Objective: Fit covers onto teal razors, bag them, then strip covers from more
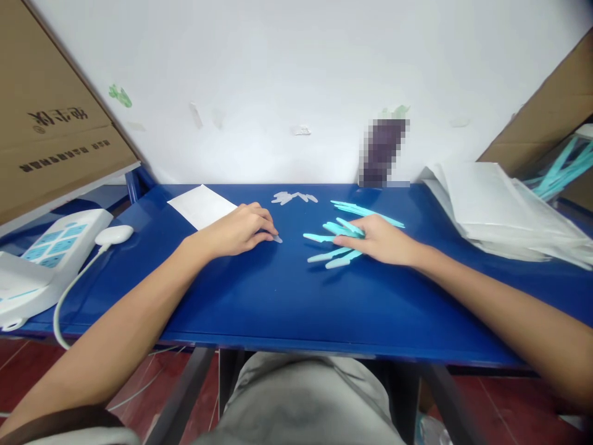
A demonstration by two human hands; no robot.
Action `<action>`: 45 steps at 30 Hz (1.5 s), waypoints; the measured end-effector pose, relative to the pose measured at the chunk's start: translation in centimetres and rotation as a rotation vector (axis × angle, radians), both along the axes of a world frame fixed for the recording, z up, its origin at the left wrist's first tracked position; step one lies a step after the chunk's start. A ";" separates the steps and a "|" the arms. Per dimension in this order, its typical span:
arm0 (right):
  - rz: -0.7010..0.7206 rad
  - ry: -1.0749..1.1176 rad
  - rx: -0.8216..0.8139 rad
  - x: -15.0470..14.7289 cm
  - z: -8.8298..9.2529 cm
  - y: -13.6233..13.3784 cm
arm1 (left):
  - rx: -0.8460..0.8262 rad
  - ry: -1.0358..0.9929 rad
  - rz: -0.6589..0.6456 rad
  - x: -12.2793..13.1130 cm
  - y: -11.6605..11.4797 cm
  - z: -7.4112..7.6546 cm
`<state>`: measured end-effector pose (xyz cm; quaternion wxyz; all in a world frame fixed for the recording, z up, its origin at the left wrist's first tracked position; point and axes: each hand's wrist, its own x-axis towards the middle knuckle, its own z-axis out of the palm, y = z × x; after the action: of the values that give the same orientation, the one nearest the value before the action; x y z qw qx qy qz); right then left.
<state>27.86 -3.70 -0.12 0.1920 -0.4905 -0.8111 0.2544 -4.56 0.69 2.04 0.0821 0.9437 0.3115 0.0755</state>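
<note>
In my right hand point(377, 241) is a fanned bunch of turquoise eyebrow razors point(336, 254), their ends pointing left over the table. My left hand point(245, 230) pinches a small translucent razor cap point(278, 239) between thumb and fingers, just left of the bunch. A small pile of similar clear caps point(293, 198) lies beyond both hands, near the wall. Behind my right hand, a few more turquoise razors point(368, 213) rest on the blue table point(278, 303). My right fingers are partly hidden by the razors.
A white paper sheet point(199, 204) lies behind my left wrist. At left are a white power strip point(60, 247), a corded white plug point(113, 235) and a cardboard box point(60, 123). Stacked white plastic bags point(500, 210) sit at right, beside a box holding turquoise pieces point(567, 164).
</note>
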 end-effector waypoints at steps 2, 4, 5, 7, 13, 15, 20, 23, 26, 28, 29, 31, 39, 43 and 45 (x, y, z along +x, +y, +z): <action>0.001 0.003 0.014 -0.1 -0.2 0.0 | -0.034 -0.060 0.006 0.7 -0.3 -0.2; 0.005 0.003 0.031 -0.2 -0.3 -0.1 | -0.073 -0.149 0.038 1.5 -0.6 -0.8; 0.008 0.006 0.040 -0.3 -0.3 -0.1 | -0.104 -0.208 0.066 1.9 -0.8 -1.1; 0.019 0.017 0.055 -0.3 -0.4 -0.2 | -0.194 -0.332 0.121 2.6 -1.0 -1.8; 0.035 0.009 0.069 -0.3 -0.4 -0.2 | -0.338 -0.460 0.154 3.6 -1.1 -3.1; 0.034 0.011 0.065 -0.2 -0.4 -0.2 | -0.331 -0.464 0.155 3.6 -1.1 -3.1; 0.047 0.011 0.052 -0.2 -0.3 -0.2 | -0.357 -0.489 0.154 3.7 -1.0 -2.9; 0.049 0.012 0.050 -0.1 -0.3 -0.3 | -0.383 -0.508 0.160 3.5 -0.9 -3.0; 0.054 0.004 0.043 -0.3 -0.2 -0.4 | -0.395 -0.525 0.172 3.5 -0.7 -3.1; 0.062 0.010 0.039 -0.5 -0.2 -0.5 | -0.405 -0.547 0.184 3.9 -0.8 -3.2; 0.067 0.021 0.040 -0.6 -0.2 -0.6 | -0.414 -0.566 0.190 4.3 -1.0 -3.2; 0.081 0.045 0.049 -1.0 -0.2 -0.6 | -0.432 -0.611 0.196 5.2 -1.4 -3.3; 0.105 -0.088 0.192 -0.9 -0.1 -0.6 | -0.176 -0.476 0.166 6.0 -2.0 -3.2; 0.033 -0.184 0.232 -0.6 0.5 -0.7 | -0.027 -0.464 0.190 4.8 -1.0 -3.2; 0.018 -0.214 0.256 -0.5 0.7 -0.7 | 0.045 -0.425 0.261 4.2 -0.3 -3.3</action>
<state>27.36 -4.36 0.60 0.1631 -0.4791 -0.8570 0.0971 -0.34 0.41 -1.23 0.1145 0.8599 0.4048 0.2893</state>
